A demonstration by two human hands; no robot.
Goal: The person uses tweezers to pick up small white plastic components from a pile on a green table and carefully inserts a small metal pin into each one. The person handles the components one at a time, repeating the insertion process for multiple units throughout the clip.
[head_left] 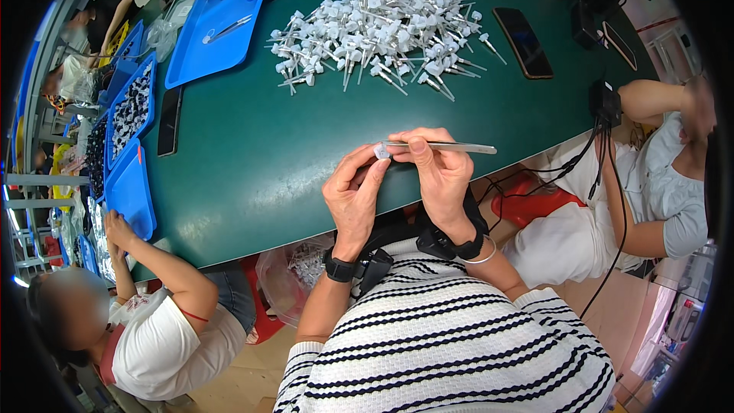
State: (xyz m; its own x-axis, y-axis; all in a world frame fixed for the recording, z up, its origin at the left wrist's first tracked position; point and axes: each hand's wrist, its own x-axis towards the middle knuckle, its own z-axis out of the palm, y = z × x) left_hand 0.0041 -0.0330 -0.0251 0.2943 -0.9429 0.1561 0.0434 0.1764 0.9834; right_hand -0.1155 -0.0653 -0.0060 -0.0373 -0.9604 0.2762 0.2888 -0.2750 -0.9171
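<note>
Over the near edge of the green table, my left hand (355, 191) pinches a small white plastic part (381, 151) between thumb and fingers. My right hand (439, 176) is closed around metal tweezers (466, 147), which lie roughly level and point left. Their tips meet the white part; what they do there is too small to tell. Beyond my hands, a big heap of white plastic parts with thin stems (375, 27) covers the middle of the table.
A blue tray (180, 69) with another pair of tweezers (229, 28) lies at the left back. Phones rest on the table (524, 42) at right and left. People sit on both sides of me. Black cables (604, 118) hang at the right edge. A plastic bag (279, 279) is below the table.
</note>
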